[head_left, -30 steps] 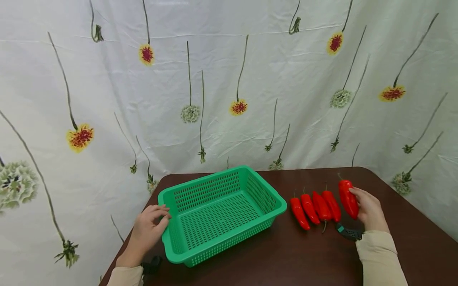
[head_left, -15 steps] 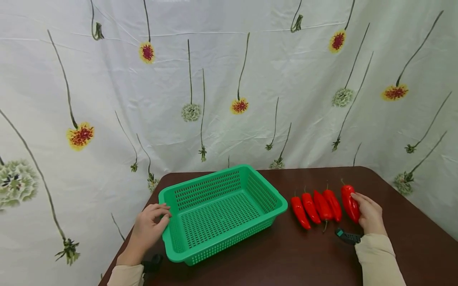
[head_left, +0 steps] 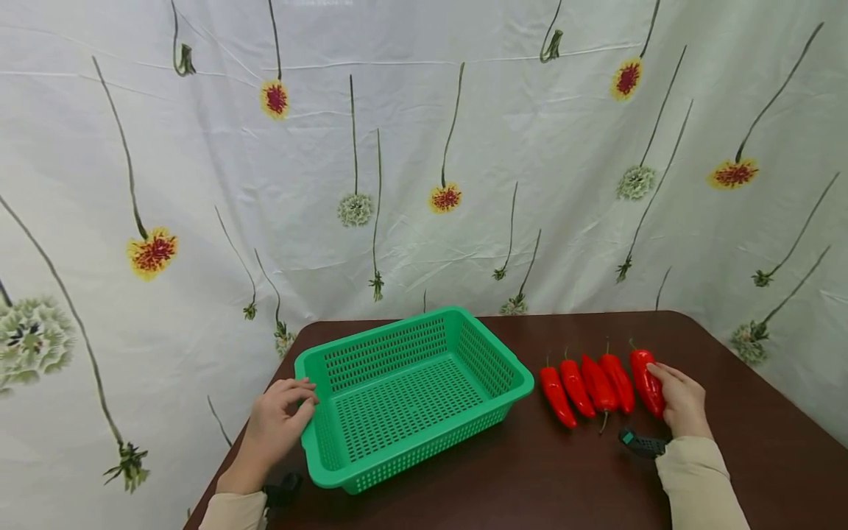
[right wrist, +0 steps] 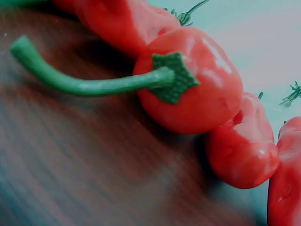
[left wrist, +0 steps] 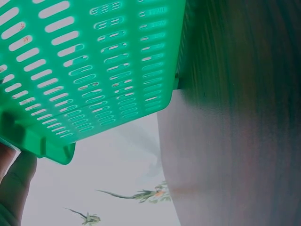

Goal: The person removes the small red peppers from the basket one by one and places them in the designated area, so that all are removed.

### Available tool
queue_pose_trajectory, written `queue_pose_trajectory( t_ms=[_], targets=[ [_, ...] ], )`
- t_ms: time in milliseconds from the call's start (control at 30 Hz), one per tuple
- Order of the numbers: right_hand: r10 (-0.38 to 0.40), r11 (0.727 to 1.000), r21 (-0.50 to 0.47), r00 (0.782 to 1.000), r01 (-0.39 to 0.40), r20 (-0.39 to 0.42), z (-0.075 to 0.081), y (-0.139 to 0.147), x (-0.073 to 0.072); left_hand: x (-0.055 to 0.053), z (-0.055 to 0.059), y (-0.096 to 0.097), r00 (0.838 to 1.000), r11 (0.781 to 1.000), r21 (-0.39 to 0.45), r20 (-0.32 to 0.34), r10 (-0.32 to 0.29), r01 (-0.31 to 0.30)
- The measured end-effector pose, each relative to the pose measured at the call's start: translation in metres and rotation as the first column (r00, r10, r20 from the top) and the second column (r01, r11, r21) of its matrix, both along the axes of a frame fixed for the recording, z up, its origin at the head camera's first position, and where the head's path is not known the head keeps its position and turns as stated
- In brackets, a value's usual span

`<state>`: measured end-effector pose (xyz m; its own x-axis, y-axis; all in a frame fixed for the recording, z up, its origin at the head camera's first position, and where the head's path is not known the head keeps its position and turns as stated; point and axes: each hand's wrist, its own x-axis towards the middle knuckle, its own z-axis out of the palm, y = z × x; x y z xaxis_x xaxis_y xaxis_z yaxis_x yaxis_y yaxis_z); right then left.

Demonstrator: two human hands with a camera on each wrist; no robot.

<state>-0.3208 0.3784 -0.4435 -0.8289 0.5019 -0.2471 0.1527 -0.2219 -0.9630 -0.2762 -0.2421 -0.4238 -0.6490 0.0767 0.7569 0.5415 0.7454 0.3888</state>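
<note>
A red chili pepper (head_left: 644, 377) lies at the right end of a row, and my right hand (head_left: 684, 401) holds its near right side. Several more red chili peppers (head_left: 599, 384) lie side by side just left of it. One of them has its green stem towards me, plain in the right wrist view as a curved stem (right wrist: 94, 86); the right hand itself is out of that view. My left hand (head_left: 278, 416) grips the left rim of a green plastic basket (head_left: 424, 439). In the left wrist view its fingers (left wrist: 19, 181) show under the rim, beside the slotted wall.
The dark brown table (head_left: 503, 478) has rounded far corners. Behind it hangs a white curtain (head_left: 411, 250) printed with flowers. Each wrist carries a black strap, the right one (head_left: 642, 443) standing close to the peppers.
My right hand has lowered the chili pepper to the table beside the row and moved slightly. The left hand and the basket stay in place.
</note>
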Motion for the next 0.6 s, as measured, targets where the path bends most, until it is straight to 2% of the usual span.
queue_pose_trajectory(
  t_ms=[167, 333, 600],
  targets=[
    [-0.024, 0.997, 0.074, 0.999, 0.021, 0.038, -0.004, -0.002, -0.003, 0.001, -0.001, 0.0, 1.0, 1.0, -0.002, 0.004, 0.003, -0.003],
    [-0.044, 0.991, 0.132, 0.998, 0.038, 0.042, -0.007, -0.004, -0.006, 0.001, -0.002, -0.001, 1.0, 1.0, -0.006, 0.005, 0.007, -0.007],
    [-0.038, 0.984, 0.173, 0.997, 0.026, 0.061, -0.007, -0.006, -0.011, 0.0, -0.001, -0.001, 1.0, 1.0, -0.02, -0.001, 0.012, -0.012]
  ],
)
